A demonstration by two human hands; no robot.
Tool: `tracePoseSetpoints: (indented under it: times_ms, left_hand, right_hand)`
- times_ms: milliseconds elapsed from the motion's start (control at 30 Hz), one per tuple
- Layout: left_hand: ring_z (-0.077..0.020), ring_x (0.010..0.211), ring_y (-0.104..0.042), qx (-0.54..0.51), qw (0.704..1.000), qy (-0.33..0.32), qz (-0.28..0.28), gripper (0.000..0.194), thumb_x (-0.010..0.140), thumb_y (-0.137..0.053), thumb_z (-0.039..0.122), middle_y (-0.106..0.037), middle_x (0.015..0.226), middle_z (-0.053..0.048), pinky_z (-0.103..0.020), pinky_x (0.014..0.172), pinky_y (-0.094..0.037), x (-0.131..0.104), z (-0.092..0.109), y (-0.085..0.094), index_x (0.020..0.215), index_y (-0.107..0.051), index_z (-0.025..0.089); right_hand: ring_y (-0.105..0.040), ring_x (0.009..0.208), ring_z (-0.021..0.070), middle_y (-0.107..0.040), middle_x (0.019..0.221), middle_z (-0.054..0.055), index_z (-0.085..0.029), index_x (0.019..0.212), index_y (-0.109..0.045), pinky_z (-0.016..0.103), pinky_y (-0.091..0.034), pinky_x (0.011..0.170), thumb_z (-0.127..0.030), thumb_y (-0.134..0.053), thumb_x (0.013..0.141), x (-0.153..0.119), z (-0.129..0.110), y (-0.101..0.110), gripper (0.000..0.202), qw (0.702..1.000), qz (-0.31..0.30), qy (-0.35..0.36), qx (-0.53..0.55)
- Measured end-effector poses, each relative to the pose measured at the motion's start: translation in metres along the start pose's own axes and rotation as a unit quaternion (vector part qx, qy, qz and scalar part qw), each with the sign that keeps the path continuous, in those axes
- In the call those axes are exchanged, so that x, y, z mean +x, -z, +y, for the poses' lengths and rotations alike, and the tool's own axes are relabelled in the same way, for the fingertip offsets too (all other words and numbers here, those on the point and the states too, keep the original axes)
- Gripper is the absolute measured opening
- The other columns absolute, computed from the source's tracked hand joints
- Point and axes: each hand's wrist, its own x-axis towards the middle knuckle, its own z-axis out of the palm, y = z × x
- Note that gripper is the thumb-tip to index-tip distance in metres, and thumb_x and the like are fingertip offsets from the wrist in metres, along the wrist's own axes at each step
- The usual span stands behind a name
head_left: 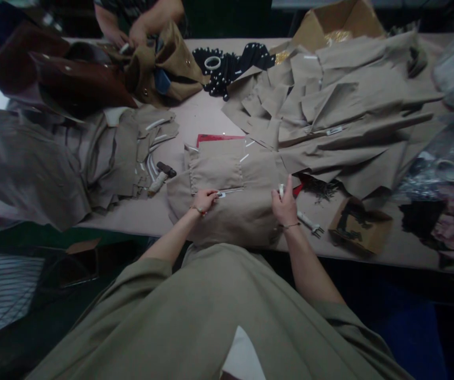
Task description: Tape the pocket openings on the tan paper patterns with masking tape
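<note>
A grey-beige fabric piece (256, 206) with a gathered pocket (216, 166) lies in front of me. My left hand (205, 202) is closed in a pinch at a small white label (221, 195) by the pocket's lower edge; how much cloth is in the pinch is unclear. My right hand (285, 207) rests over the fabric's right side, index finger stretched forward, the others curled round a small white object (281, 189) whose kind I cannot make out. A red sheet (219, 138) shows behind the pocket.
A hammer (161, 178) lies left, near stacked fabric (112, 153). More cut pieces (329, 105) spread at the right. A pronged tool (310, 224) and a small cardboard box (361, 226) sit by the front edge. Across the table, another person's hands (132, 39) handle a brown bag (175, 68).
</note>
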Motion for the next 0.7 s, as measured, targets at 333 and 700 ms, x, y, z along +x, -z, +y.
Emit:
tracePoseSetpoints:
  times_ms: [333,700]
  left_hand:
    - [-0.0238,0.091,-0.070,0.315,0.947,0.067,-0.013,0.037,0.079,-0.078,0.037,-0.075,0.100,-0.011,-0.028,0.075,-0.050,0.039,0.014,-0.007,0.105,-0.059,0.018]
    - [-0.0235,0.085,-0.070,0.299,0.947,-0.023,0.114,0.032,0.092,-0.059,0.053,-0.074,0.085,-0.004,-0.029,0.072,-0.046,-0.006,-0.015,0.072,0.104,-0.065,0.025]
  right_hand:
    - [-0.056,0.114,0.0308,-0.058,0.126,0.020,-0.017,0.120,-0.074,0.041,-0.043,0.098,-0.035,-0.052,0.096,0.043,0.025,-0.008,0.038,0.953,-0.112,-0.137,-0.245]
    - [-0.062,0.081,0.0135,-0.069,0.106,0.017,0.000,0.106,-0.077,0.027,-0.046,0.075,-0.054,-0.056,0.095,0.175,-0.092,0.105,0.059,0.923,0.078,0.167,-0.337]
